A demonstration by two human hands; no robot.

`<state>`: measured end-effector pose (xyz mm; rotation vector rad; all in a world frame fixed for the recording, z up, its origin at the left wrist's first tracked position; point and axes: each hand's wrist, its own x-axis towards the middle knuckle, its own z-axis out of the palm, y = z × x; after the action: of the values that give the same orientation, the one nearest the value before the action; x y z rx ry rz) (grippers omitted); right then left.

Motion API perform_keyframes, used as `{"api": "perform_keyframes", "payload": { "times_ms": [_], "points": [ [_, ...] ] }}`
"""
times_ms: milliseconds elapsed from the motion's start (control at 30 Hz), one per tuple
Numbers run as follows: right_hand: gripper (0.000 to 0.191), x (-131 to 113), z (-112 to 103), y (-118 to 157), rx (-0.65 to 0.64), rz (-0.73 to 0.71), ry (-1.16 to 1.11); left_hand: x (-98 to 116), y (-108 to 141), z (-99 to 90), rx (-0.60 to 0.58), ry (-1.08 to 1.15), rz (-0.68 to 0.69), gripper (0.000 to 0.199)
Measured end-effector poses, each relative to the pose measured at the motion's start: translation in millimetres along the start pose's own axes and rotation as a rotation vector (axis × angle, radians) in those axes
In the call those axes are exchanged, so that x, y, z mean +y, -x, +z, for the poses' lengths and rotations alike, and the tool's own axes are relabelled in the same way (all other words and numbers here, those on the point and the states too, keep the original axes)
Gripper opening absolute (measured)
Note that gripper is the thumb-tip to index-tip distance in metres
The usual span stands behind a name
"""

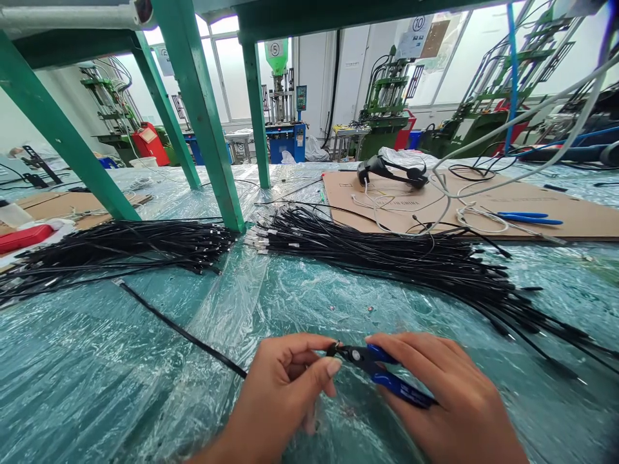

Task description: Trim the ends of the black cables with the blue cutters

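My left hand point(285, 380), at the lower middle, pinches the end of a black cable point(181, 330) between thumb and fingertips. The cable's other part stretches up and left over the plastic film, ending in a small light-coloured tip. In my right hand point(447, 386) are blue-handled cutting pliers point(374, 367), held by both handles. Their dark jaws point left and meet the cable end at my left fingertips. Whether the jaws are fully closed is too small to tell.
Black cable bundles point(130, 248) point(387, 258) lie behind my hands. Green metal posts point(207, 122) rise from the film-covered table point(159, 380). Cardboard point(420, 206) at the back right bears white cables, a black headset point(394, 173) and blue-handled pliers point(529, 218). Machines stand beyond.
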<state>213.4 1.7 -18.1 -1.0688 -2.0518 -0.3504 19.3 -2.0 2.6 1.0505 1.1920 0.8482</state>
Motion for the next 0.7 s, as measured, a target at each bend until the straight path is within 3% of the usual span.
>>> {"api": "perform_keyframes", "payload": {
  "times_ms": [700],
  "points": [
    [0.016,2.7,-1.2,0.8,-0.051,-0.018,0.034,1.3,-0.1,-1.9,0.016,-0.029,-0.003,0.029]
  ]
}}
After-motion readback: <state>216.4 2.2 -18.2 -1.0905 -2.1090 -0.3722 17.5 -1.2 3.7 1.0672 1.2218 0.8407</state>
